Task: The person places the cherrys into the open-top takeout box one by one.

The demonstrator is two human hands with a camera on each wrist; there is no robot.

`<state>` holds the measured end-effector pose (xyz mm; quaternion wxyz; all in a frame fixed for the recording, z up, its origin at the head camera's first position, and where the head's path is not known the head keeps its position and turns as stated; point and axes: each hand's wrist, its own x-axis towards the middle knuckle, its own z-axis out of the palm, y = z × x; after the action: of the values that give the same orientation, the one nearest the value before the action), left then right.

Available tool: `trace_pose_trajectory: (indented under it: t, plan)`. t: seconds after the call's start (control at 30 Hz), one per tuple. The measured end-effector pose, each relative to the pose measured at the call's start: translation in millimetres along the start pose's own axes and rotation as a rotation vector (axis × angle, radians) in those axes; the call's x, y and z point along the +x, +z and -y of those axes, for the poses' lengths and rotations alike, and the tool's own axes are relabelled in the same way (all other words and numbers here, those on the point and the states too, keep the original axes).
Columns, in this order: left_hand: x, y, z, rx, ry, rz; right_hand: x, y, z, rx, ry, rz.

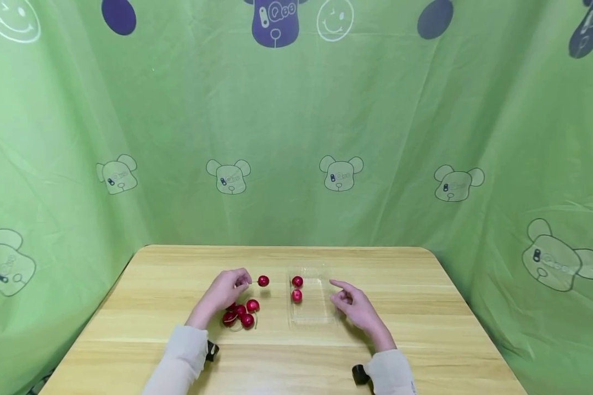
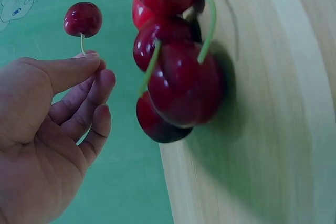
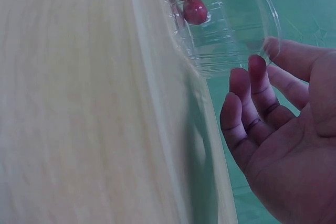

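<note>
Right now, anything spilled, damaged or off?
Nothing stands out. Left hand pinches one cherry by its stem; two cherries sit in the clear tray; the pile stays together on the table.

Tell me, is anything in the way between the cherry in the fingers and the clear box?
Nothing visible is. The left hand pinches the cherry by its stem, and only bare table lies between it and the clear tray.

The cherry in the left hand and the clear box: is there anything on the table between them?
Nothing. In the head view only bare wooden table lies between the held cherry and the clear plastic box.
</note>
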<state>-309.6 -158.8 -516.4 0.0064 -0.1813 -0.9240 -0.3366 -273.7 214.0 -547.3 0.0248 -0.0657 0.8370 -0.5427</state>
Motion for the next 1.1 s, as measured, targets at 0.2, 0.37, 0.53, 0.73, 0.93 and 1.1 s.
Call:
trace_pose_trajectory:
  t: [0.2,0.37,0.53,0.73,0.93,1.1]
  plan:
    - [-0.6,3.6,-7.0,-0.027,0.037,0.022,-10.5,-2.0,22.6,0.011,0.001,0.008]
    - [-2.6,5.3,-13.9,-0.053,0.053,0.038,-18.7,-5.2,36.2,0.015,-0.034,0.028]
    - [-2.6,8.3,-19.1,-0.056,0.078,0.042,-9.9,-2.3,21.2,0.012,0.002,0.008]
    - [-1.2,12.8,-26.1,-0.052,0.113,0.039,-2.8,-1.4,1.8,-0.008,-0.007,-0.009]
    - [-1.1,16.3,-34.7,-0.049,0.144,0.03,-2.5,-1.8,1.7,0.004,-0.012,-0.001]
    - [-2.0,18.2,-41.9,-0.067,0.152,0.047,-1.2,-1.1,2.7,0.004,-0.01,-0.004]
